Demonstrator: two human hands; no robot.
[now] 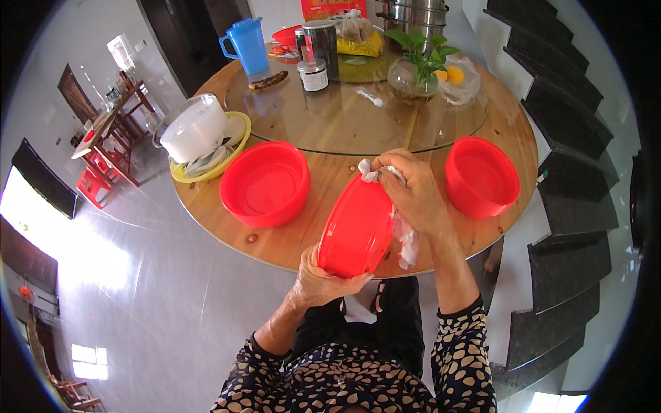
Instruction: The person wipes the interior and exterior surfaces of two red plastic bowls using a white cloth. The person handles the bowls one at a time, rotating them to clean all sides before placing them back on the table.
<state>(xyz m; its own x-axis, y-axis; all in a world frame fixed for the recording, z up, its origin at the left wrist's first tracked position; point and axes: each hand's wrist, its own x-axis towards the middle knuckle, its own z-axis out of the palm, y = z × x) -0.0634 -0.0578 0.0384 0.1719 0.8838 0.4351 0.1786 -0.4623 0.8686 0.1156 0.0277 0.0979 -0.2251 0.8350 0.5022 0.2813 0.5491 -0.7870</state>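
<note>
Tilted on its side over the near edge of the round wooden table (330, 180) is a red plastic bowl (356, 227), its outer base turned towards me. My left hand (328, 279) grips its lower end, the thumb lying along the side. Against the bowl's upper rim, my right hand (413, 188) pinches a crumpled white tissue or cloth (405, 240), part of which hangs down behind the bowl. A second red bowl (266, 186) stands upright to the left. Another red bowl (483, 178) stands upright to the right.
White bowls (193, 129) and a yellow plate (242, 124) are stacked at the left edge. On the glass turntable (335, 124) stand a blue jug (250, 46), a lidded jar (313, 75), a browned banana (268, 80) and a glass vase with a plant (413, 80). Dark stairs (573, 206) rise at right.
</note>
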